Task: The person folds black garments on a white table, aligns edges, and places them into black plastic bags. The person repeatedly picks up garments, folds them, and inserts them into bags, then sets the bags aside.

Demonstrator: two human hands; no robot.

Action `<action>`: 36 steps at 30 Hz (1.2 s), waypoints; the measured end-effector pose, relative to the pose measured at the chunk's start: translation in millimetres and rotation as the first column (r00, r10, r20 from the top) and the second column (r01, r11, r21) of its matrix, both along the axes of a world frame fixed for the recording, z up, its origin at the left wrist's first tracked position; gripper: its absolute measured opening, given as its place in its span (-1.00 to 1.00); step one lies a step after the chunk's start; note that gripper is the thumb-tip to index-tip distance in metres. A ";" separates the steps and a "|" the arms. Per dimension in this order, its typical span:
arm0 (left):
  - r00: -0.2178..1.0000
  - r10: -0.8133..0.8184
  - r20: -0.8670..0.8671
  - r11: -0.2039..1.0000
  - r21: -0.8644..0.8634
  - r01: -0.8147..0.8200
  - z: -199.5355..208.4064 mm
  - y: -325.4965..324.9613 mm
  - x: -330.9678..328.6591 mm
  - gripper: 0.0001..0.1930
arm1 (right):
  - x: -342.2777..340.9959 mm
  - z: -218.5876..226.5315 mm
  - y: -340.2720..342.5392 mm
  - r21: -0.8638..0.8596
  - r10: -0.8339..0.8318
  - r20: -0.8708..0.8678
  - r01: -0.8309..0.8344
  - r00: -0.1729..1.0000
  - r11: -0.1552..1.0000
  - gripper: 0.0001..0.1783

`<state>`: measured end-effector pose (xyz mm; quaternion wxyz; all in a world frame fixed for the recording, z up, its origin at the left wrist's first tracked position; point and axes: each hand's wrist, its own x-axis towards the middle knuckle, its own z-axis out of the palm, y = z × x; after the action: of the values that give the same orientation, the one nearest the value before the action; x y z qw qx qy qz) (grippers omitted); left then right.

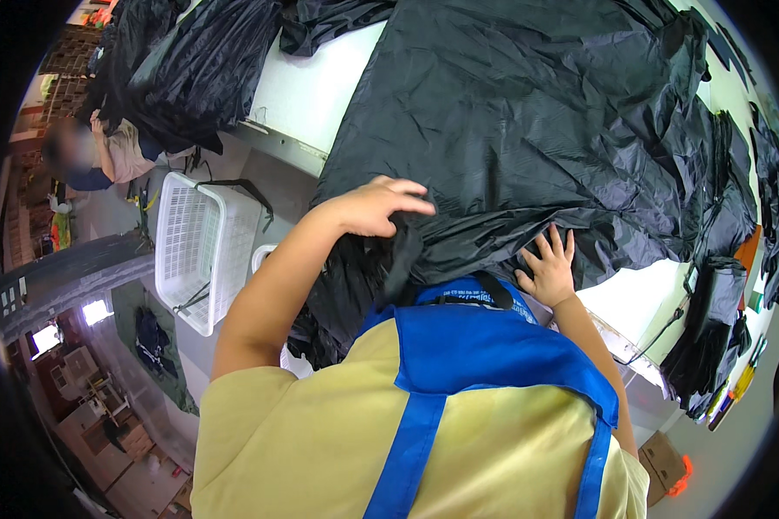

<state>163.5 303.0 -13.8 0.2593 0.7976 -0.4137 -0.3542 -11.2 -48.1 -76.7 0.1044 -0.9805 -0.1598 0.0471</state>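
Observation:
A large sheet of thin black fabric (502,112), creased and slightly shiny, covers most of the white table in front of me. My left hand (376,208) is over its left near part, index finger stretched out and fingers apart. Just below that hand hangs a dark, motion-smeared strip of fabric (402,251); whether my fingertips touch it I cannot make out. My right hand (551,268) lies spread on the gathered near edge of the sheet. More bunched black fabric (346,281) drops over the table's edge by my left forearm.
A white plastic basket (208,251) stands left of the table (312,95). Piled black fabric (190,78) lies at the far left, near another person (121,151). Folded black fabric (710,320) and a cable (658,333) are at the right. A cardboard box (664,463) sits lower right.

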 end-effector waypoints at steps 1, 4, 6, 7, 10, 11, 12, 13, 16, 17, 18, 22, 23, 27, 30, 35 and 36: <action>0.975 -0.139 -0.174 0.989 -0.064 0.130 -11.3 -1.0 -1.6 -0.41 | -0.7 -2.2 -0.3 -0.010 0.001 0.005 -0.001 1.000 1.000 -0.54; 0.836 -0.201 -0.510 0.978 -0.057 0.201 -7.5 -6.2 -10.0 -0.63 | -1.7 -2.6 -1.5 -0.009 0.001 -0.003 -0.001 1.000 1.000 -0.54; 0.908 -0.158 -0.388 0.987 -0.029 0.160 0.7 2.0 -9.9 -0.66 | -2.3 -0.9 -1.3 -0.033 -0.003 -0.034 0.001 0.999 0.999 -0.52; 0.957 -0.013 -0.290 0.992 -0.122 -0.024 0.3 14.7 -5.0 -0.68 | -3.3 -1.5 -1.7 -0.046 -0.014 -0.055 0.011 0.998 0.999 -0.50; 0.605 0.777 -0.175 0.603 -0.073 -0.795 19.7 46.4 34.9 -0.85 | -3.2 3.2 1.8 -0.037 -0.003 -0.028 0.002 1.000 0.999 -0.43; 0.533 0.798 -0.280 0.543 -0.049 -0.839 12.2 67.9 47.4 -0.88 | -0.9 7.6 3.1 -0.022 0.018 0.000 -0.018 1.000 1.000 -0.40; 0.450 0.809 -0.379 0.479 -0.021 -0.878 0.5 85.5 55.4 -0.89 | -0.1 10.0 2.9 -0.043 0.025 -0.091 -0.029 0.996 0.999 -0.33; 0.406 0.843 -0.352 0.443 0.028 -0.896 -7.1 91.7 58.4 -0.89 | 0.1 10.4 3.2 -0.031 0.027 -0.080 -0.030 0.996 0.999 -0.33; 0.289 0.875 -0.387 0.377 0.172 -0.910 -19.9 107.1 68.7 -0.90 | 0.1 10.2 2.9 -0.023 0.035 -0.068 -0.036 0.997 0.999 -0.35; 0.249 0.844 -0.476 0.387 0.218 -0.896 -20.7 115.0 73.8 -0.90 | 0.2 10.0 2.7 -0.024 0.039 -0.067 -0.041 0.997 0.999 -0.35; 0.202 0.805 -0.558 0.403 0.264 -0.876 -17.3 116.7 75.9 -0.90 | 0.1 9.9 2.9 -0.025 0.032 -0.066 -0.034 0.997 0.999 -0.35; 0.115 0.933 -0.342 0.048 -0.200 -0.979 -1.3 88.0 49.9 -0.88 | 0.3 9.7 5.0 -0.022 -0.012 -0.062 0.011 0.998 1.000 -0.36; 0.170 0.926 -0.338 0.094 -0.231 -0.969 -2.2 76.3 35.9 -0.82 | -0.8 9.7 4.7 -0.028 -0.023 -0.060 0.021 0.998 0.999 -0.36; 0.384 0.860 0.337 0.501 -0.413 -0.760 -30.8 -3.0 -29.3 -0.27 | 1.3 12.0 4.5 -0.030 -0.016 -0.064 0.014 0.998 0.999 -0.37; 0.291 0.910 0.294 0.392 -0.387 -0.835 -58.2 -10.0 -8.6 -0.44 | 0.4 10.5 6.0 -0.035 -0.010 -0.063 0.008 0.998 0.999 -0.36; 0.381 0.881 0.282 0.457 -0.295 -0.839 -17.8 66.9 26.0 -0.78 | -1.5 9.7 4.8 -0.050 -0.032 -0.086 0.028 0.996 0.998 -0.36; 0.405 0.895 0.184 0.441 -0.241 -0.865 -14.0 82.4 27.6 -0.80 | -1.4 10.2 5.7 -0.048 -0.031 -0.090 0.027 0.995 0.998 -0.36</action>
<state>191.1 385.4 -27.8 0.3867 0.9218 0.0171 -0.0230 -12.6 -42.4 -66.6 0.0895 -0.9817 -0.1394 0.0939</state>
